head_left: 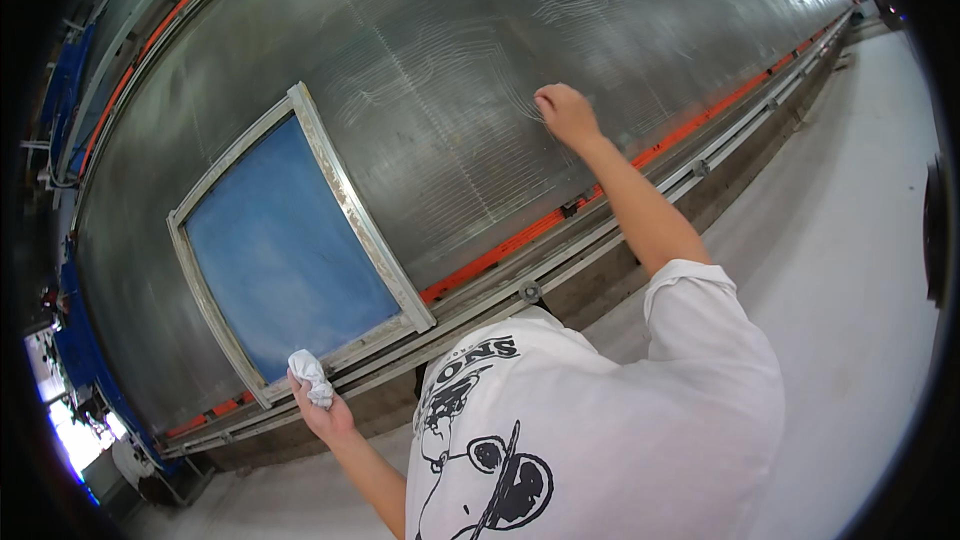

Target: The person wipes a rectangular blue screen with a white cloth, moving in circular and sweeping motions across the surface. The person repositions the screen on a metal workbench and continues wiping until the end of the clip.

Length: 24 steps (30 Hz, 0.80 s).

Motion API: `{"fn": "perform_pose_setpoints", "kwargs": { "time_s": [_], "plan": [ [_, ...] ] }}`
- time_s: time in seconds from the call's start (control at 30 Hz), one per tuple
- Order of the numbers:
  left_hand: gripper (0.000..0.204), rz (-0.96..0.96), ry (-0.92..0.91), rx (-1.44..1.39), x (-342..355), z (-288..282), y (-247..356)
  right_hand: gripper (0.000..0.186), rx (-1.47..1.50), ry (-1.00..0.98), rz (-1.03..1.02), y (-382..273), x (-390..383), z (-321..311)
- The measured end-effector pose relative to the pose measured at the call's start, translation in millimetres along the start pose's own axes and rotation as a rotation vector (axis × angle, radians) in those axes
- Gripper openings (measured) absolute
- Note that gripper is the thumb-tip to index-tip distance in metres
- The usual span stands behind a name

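My left hand [322, 418] is closed around a crumpled white cloth [311, 377], at the near edge of a screen-printing frame. The screen frame [343, 192] has pale, worn bars around a blue mesh [290, 240] with faint whitish smears. It lies flat on a long metal table [420, 70], on the left. Farther right, my right hand [570, 118] is held over the metal surface with its fingers curled in. Whether anything is inside those fingers is hidden.
Along the table's near side run an orange strip [500, 252] and a metal rail [610, 225] with round fittings. Wavy pale streaks mark the tabletop near my right hand. Blue equipment [75, 330] stands at the far left; pale floor [850, 240] lies on the right.
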<state>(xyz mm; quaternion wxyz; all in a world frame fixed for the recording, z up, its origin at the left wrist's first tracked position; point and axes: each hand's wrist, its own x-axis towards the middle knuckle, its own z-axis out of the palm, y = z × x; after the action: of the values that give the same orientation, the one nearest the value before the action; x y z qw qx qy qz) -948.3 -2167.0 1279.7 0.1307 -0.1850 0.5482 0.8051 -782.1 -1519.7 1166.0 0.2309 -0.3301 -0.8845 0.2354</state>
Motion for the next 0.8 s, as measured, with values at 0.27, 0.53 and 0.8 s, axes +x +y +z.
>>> {"fn": "perform_pose_setpoints", "kwargs": {
  "time_s": [0.27, 0.53, 0.8],
  "plan": [
    [0.06, -0.013, 0.059, 0.016, -27.1, 45.4, -17.7, 0.015, -0.239, -0.328, -0.197, 41.8, 22.5, 2.8],
    [0.061, 0.003, 0.076, 0.052, -27.5, 64.5, -16.6, 0.006, -0.528, -0.519, -0.467, 32.9, 40.7, 2.8],
    [0.063, 0.001, 0.07, 0.075, -27.3, 71.1, -18.3, 0.01, -0.204, -0.577, -0.103, 16.5, 61.8, 0.9]
  ]
}}
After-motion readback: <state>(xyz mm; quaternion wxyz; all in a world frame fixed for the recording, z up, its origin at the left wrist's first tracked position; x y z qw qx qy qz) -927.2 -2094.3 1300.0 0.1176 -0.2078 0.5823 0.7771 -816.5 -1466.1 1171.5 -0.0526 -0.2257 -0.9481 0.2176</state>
